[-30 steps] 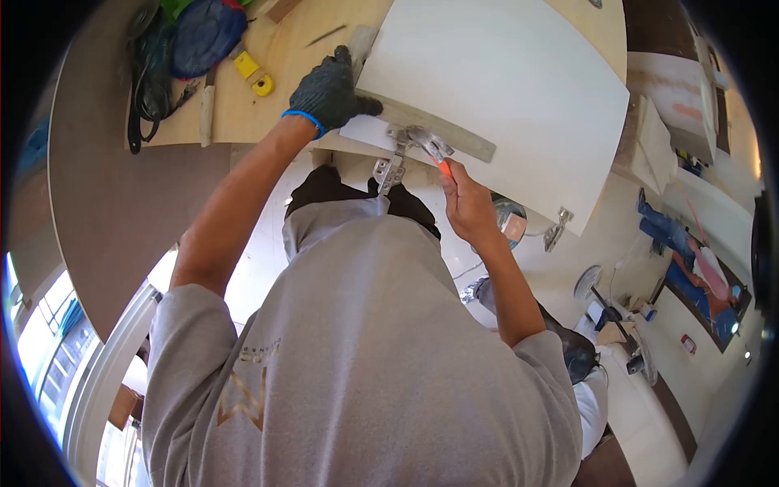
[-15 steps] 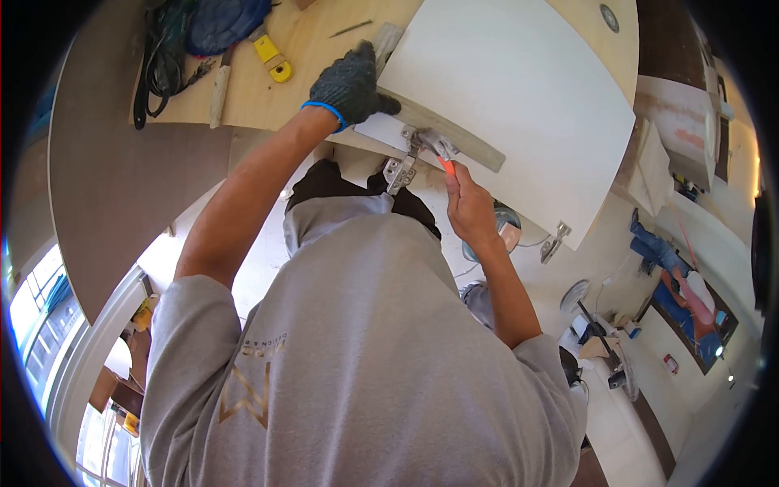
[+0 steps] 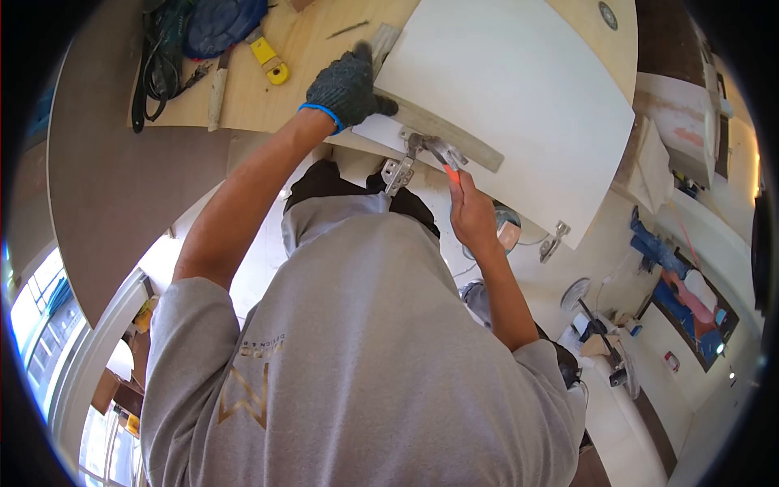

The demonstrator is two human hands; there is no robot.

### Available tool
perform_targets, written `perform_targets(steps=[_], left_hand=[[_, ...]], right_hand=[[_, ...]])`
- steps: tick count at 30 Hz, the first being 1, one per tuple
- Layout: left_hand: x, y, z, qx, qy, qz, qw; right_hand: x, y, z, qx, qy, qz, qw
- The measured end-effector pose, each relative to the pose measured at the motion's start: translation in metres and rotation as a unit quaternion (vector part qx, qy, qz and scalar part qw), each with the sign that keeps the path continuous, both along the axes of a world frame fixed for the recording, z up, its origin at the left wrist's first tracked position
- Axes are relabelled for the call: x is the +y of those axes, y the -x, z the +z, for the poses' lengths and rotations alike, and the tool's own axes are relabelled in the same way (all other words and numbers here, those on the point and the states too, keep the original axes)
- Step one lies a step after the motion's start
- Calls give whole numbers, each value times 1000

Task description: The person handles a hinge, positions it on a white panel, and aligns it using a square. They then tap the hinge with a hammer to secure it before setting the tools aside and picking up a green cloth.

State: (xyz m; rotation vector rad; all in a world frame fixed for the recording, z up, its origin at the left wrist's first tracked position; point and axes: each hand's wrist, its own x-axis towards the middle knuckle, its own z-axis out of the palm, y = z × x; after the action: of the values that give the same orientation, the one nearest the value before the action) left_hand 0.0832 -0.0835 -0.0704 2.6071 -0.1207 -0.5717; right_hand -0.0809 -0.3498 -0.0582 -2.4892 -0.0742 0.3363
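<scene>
My right hand (image 3: 473, 215) grips a hammer (image 3: 452, 173) by its orange handle. The hammer's metal head lies close over a cabinet hinge (image 3: 397, 175) at the near edge of a white panel (image 3: 503, 73). My left hand (image 3: 345, 89), in a dark knitted glove with a blue cuff, holds a flat greyish strip (image 3: 454, 134) down on the panel, thumb stretched along it. A shorter greyish piece (image 3: 385, 40) extends up beside the gloved fingers. Farther right, a second hinge (image 3: 554, 241) hangs from the panel's edge.
On the plywood tabletop (image 3: 308, 32) at left lie a yellow-handled scraper (image 3: 269, 61), a white-handled tool (image 3: 217, 97), a corded tool (image 3: 162, 77) and a blue bundle (image 3: 223, 28). A bucket (image 3: 507, 219) stands below the panel. Another person (image 3: 690, 292) appears at far right; a fan (image 3: 576, 294) is nearby.
The hammer has tilted and shifted slightly, its handle a little lower, moving with my right hand. My gloved left hand stays in place on the strip.
</scene>
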Motion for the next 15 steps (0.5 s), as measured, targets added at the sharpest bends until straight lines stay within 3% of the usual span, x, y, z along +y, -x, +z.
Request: perform_targets(steps=[7,13,15], left_hand=[[-1,-2,-3,-6,-1,-8,1000],[0,0,-6,-23,-5,-10,1000],[-1,-1,-4,-22,0,-8,1000]], right_hand=[[14,-10,11,-22,-22,7,999],[18,-21,15,17,39,43,998],[16,-15,8,-26,16,43,999]])
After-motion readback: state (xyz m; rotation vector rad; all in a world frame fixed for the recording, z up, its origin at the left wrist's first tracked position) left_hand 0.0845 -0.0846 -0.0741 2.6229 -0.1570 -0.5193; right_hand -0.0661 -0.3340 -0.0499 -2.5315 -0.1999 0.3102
